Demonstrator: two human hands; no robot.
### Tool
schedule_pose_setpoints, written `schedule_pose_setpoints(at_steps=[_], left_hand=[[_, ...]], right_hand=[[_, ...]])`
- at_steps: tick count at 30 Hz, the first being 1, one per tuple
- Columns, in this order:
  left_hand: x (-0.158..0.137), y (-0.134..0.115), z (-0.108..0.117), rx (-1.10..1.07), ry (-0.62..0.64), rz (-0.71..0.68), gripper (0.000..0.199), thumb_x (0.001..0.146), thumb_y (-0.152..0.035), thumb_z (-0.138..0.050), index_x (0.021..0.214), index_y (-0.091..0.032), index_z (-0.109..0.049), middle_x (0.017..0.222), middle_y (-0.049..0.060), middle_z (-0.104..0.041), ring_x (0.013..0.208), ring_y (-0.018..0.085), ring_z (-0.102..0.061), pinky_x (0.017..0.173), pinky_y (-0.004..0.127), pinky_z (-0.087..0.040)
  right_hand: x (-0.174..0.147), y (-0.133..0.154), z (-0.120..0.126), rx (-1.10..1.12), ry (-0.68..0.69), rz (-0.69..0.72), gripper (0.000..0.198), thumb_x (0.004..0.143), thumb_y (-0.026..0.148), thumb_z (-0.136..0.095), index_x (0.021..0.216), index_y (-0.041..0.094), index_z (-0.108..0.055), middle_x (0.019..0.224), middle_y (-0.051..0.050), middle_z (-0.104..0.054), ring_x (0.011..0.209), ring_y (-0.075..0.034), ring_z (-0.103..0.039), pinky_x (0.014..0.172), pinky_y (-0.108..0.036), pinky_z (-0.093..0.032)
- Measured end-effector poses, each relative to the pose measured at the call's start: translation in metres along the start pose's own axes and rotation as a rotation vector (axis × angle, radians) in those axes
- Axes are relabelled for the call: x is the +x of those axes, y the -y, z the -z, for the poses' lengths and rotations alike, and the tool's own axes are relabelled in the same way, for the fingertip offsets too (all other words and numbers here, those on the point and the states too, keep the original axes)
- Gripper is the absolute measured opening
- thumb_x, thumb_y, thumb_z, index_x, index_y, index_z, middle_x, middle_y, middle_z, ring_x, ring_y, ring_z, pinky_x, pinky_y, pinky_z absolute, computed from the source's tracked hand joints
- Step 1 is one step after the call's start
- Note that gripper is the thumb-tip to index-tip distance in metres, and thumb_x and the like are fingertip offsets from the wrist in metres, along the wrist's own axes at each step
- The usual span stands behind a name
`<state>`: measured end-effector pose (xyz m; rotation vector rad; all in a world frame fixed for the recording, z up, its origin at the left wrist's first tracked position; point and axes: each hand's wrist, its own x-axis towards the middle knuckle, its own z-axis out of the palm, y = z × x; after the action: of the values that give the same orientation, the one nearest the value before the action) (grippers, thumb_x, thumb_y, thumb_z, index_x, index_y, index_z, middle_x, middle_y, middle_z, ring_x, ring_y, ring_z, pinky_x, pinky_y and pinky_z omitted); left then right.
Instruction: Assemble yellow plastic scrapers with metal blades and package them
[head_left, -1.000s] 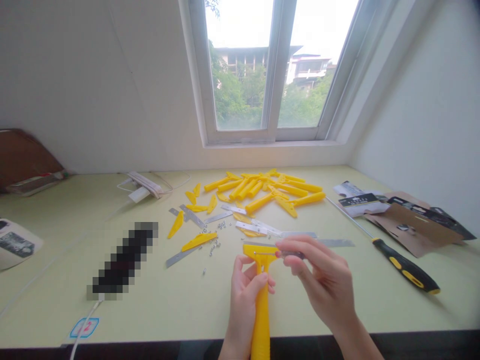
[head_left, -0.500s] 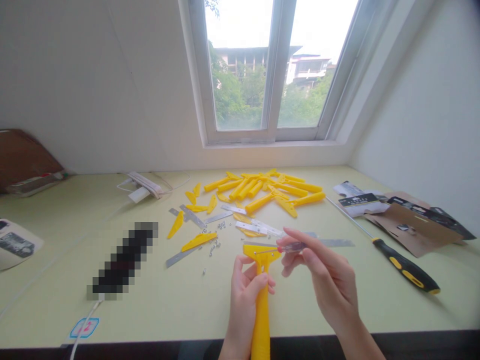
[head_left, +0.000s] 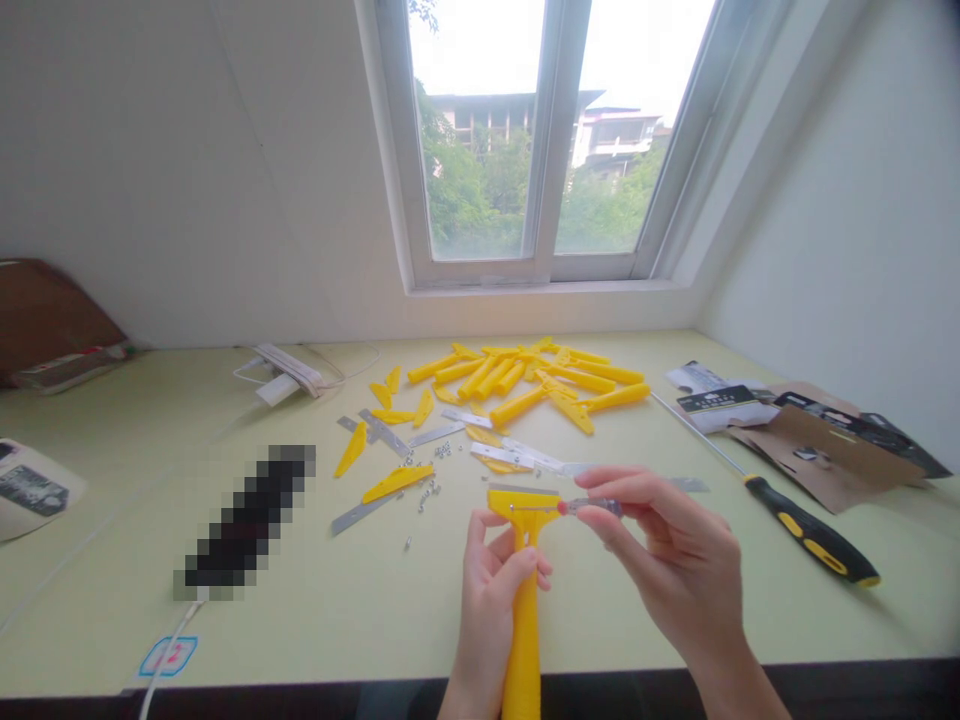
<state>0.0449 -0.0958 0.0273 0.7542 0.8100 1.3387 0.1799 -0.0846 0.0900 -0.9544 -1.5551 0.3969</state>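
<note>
Left hand closed round the neck of a yellow scraper, thumb pressed on its front; handle runs down past the palm, head standing just above the fingers, metal blade along its top edge. Right hand pinching a small screwdriver by its clear grip between thumb and fingers; shaft points left across the scraper head, tip at the head's left part. Loose screws beyond and left of the left hand. Pile of yellow handles farther out, ahead of both hands. Large screwdriver lying right of the right hand.
</note>
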Motion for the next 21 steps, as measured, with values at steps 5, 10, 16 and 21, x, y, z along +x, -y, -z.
schedule_pose_setpoints(at_steps=[5, 10, 16, 21], left_hand=[[-0.001, -0.002, -0.001, 0.041, -0.012, 0.005, 0.014, 0.076, -0.012, -0.052, 0.086, -0.018, -0.044, 0.079, 0.004, -0.066, 0.059, 0.01, -0.053, 0.059, 0.023, -0.04], [0.001, 0.001, 0.001, 0.046, -0.024, 0.001, 0.012, 0.077, -0.014, -0.053, 0.087, -0.018, -0.047, 0.07, 0.002, -0.063, 0.06, 0.011, -0.052, 0.061, 0.024, -0.04], [0.001, 0.003, 0.003, 0.048, -0.026, 0.009, 0.013, 0.077, -0.015, -0.053, 0.088, -0.017, -0.046, 0.068, 0.001, -0.062, 0.058, 0.011, -0.052, 0.061, 0.024, -0.039], [0.001, 0.001, 0.002, 0.066, -0.026, 0.007, 0.012, 0.076, -0.013, -0.053, 0.085, -0.017, -0.045, 0.065, 0.001, -0.062, 0.057, 0.01, -0.051, 0.06, 0.024, -0.038]], right_hand=[[-0.002, 0.0, -0.003, 0.101, -0.043, -0.049, 0.017, 0.076, 0.013, -0.062, 0.092, 0.019, -0.063, 0.082, -0.004, -0.067, 0.052, -0.011, -0.06, 0.041, -0.021, -0.051], [-0.001, 0.001, 0.002, 0.038, 0.067, 0.024, 0.025, 0.079, 0.012, -0.058, 0.101, 0.021, -0.065, 0.085, -0.004, -0.067, 0.051, -0.01, -0.059, 0.047, -0.023, -0.054], [-0.002, 0.005, 0.01, -0.015, 0.167, 0.096, 0.029, 0.079, 0.011, -0.056, 0.105, 0.022, -0.062, 0.098, -0.006, -0.064, 0.059, -0.011, -0.061, 0.051, -0.023, -0.054], [0.004, 0.01, 0.013, -0.249, 0.114, 0.162, 0.005, 0.076, 0.017, -0.063, 0.08, 0.019, -0.061, 0.07, -0.001, -0.06, 0.054, -0.011, -0.053, 0.05, -0.022, -0.046]])
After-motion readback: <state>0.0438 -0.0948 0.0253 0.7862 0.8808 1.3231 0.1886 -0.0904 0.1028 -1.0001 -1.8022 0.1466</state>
